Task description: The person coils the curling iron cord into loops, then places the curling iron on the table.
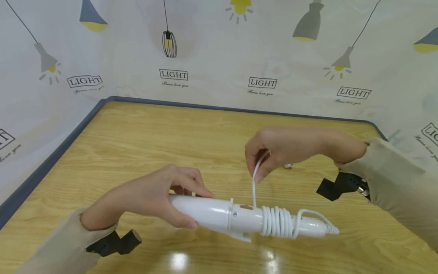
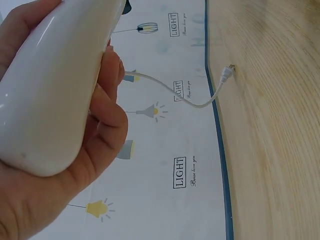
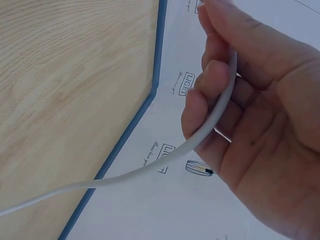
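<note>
A long white hair curler (image 1: 202, 211) lies across my view, its narrow handle end (image 1: 313, 227) toward the right. My left hand (image 1: 161, 196) grips its thick body, with the thumb in front and the fingers behind. White power cord (image 1: 278, 221) is wound in several turns round the handle. From the turns a free length rises to my right hand (image 1: 282, 146), which pinches it between thumb and fingers. In the right wrist view the cord (image 3: 215, 117) runs across the curled fingers. The cord's plug (image 2: 227, 74) shows in the left wrist view, hanging near the table.
Under both hands is a wood-grain table (image 1: 154, 133) with a dark blue-grey edge (image 1: 205, 107). A pale cloth (image 1: 215, 49) printed with lamps and lettering surrounds its far and left sides. Each sleeve carries a black camera mount (image 1: 337, 185). Light glares on the table's near part.
</note>
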{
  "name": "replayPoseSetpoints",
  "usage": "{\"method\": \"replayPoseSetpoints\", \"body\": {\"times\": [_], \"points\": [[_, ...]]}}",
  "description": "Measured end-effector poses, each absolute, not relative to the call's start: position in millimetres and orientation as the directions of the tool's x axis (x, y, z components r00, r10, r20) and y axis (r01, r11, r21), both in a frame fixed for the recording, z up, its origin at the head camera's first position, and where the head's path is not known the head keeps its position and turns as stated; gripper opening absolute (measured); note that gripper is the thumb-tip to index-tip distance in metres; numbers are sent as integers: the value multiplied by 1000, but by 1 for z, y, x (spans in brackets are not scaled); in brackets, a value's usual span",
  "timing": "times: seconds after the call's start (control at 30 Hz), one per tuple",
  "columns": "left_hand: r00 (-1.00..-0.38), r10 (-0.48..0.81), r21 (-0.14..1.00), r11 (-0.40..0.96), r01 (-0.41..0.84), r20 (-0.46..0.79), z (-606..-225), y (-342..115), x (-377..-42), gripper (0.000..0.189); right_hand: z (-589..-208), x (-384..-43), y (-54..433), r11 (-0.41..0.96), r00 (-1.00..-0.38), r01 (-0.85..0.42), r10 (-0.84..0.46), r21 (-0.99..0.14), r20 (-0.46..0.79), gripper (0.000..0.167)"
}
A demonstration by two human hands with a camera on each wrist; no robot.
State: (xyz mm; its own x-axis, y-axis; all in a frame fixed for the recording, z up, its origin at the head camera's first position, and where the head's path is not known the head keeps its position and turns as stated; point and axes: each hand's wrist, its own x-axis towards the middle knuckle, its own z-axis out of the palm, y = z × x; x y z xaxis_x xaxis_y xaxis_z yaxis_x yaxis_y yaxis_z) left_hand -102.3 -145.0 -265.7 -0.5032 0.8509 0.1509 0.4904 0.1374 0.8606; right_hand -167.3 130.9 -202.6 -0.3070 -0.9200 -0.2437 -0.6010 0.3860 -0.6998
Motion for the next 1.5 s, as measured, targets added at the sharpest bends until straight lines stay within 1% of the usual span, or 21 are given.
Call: {"method": "replayPoseSetpoints", "body": {"times": [0.1, 0.2, 0.37, 0.5, 0.63, 0.83, 0.97, 1.13, 1.33, 1.4, 1.5], "points": [[-517, 842, 834, 170, 525, 154, -267, -146, -103, 39, -198, -165, 128, 428, -349, -630, -902, -648, -256, 8], [-558, 820, 820, 229, 524, 128, -269, -146, -104, 39, -196, -163, 126, 478, -403, -638, -875, -603, -267, 8], [-658, 750, 819, 333, 467, 71, -271, -145, -105, 38, -194, -160, 125, 546, -489, -645, -832, -534, -260, 8], [-745, 666, 802, 427, 417, 33, -269, -144, -106, 42, -193, -158, 125, 574, -553, -683, -810, -451, -193, 8], [-799, 602, 801, 478, 361, 0, -268, -142, -107, 44, -191, -157, 127, 587, -593, -724, -798, -362, -109, 9], [-848, 530, 807, 492, 327, 21, -269, -141, -109, 43, -187, -152, 129, 617, -631, -729, -774, -298, -58, 7], [-874, 480, 789, 506, 349, 79, -270, -138, -109, 41, -187, -147, 128, 630, -649, -725, -760, -277, -32, 3], [-896, 415, 760, 528, 379, 158, -271, -135, -109, 40, -189, -138, 126, 645, -674, -714, -738, -271, 18, 9], [-917, 318, 754, 534, 382, 239, -272, -134, -110, 42, -197, -127, 128, 661, -722, -669, -687, -340, 87, 26], [-921, 289, 757, 530, 382, 262, -272, -135, -110, 42, -202, -124, 130, 641, -717, -679, -683, -359, 136, 31], [-921, 256, 767, 513, 386, 292, -271, -137, -110, 42, -212, -120, 132, 593, -710, -686, -673, -422, 208, 40]]}}
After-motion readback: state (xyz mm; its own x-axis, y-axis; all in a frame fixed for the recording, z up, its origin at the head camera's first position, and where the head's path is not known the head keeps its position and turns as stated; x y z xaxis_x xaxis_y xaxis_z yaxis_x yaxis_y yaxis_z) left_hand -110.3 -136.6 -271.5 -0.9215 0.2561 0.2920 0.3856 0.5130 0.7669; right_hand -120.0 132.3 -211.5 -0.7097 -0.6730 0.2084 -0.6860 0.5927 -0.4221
